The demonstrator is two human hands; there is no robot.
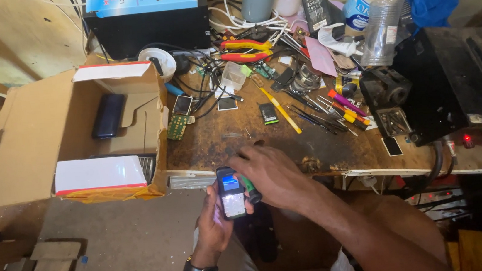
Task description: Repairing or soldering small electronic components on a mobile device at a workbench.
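Observation:
My left hand (pixel 213 226) holds a small mobile phone (pixel 231 193) upright below the workbench's front edge; its screen glows blue and its keypad is pale. A dark watch sits on that wrist. My right hand (pixel 271 174) is closed around a green-handled tool (pixel 250 189), which touches the phone's right side. Both hands hang over my lap, just in front of the worn wooden workbench (pixel 235 139).
An open cardboard box (pixel 46 130) with a dark phone inside stands at the left. Screwdrivers (pixel 333 112), red pliers (pixel 241 50), phone parts, cables and a plastic bottle (pixel 380 25) litter the bench. A black machine (pixel 459 79) fills the right side.

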